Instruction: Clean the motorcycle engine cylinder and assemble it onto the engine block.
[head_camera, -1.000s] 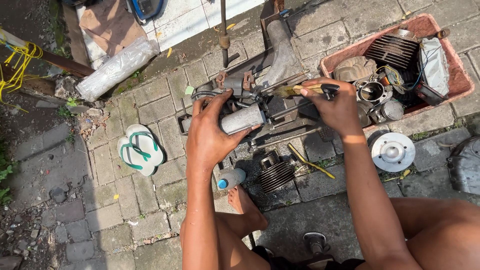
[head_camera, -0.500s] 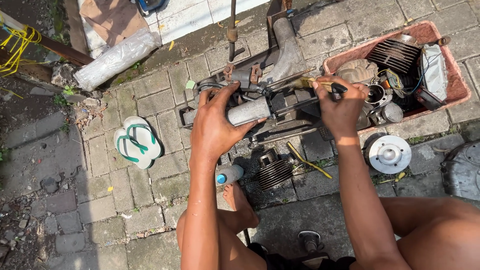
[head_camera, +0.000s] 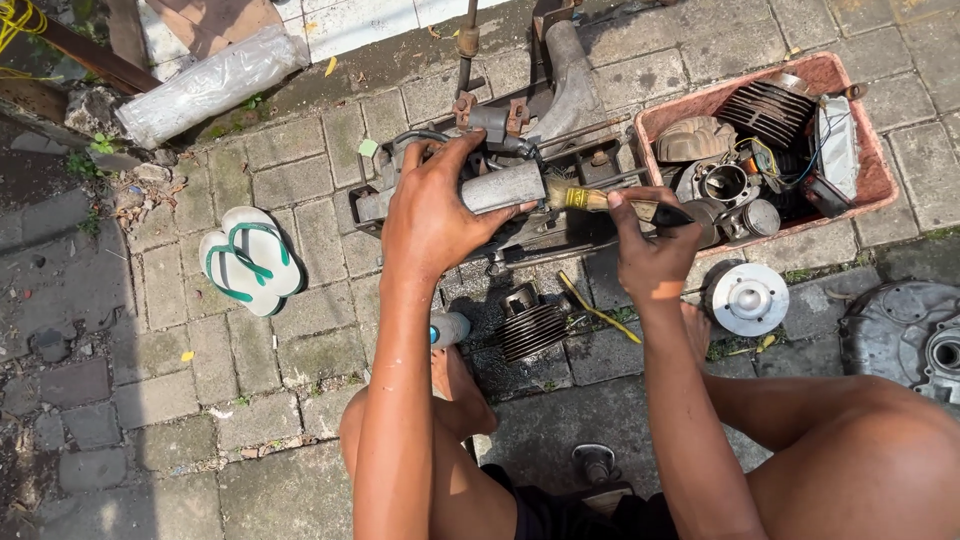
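Left hand (head_camera: 432, 215) grips grey metal tube (head_camera: 500, 187), right hand (head_camera: 650, 255) pinches paintbrush (head_camera: 600, 201) bristles at its end; brushing underway, grime remains.

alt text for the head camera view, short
Seen from above, a squatting person's left hand grips a grey metal cylinder on a greasy frame while the right hand holds a paintbrush to it. A pink tub holds engine parts; green-strapped sandals lie on the paving.
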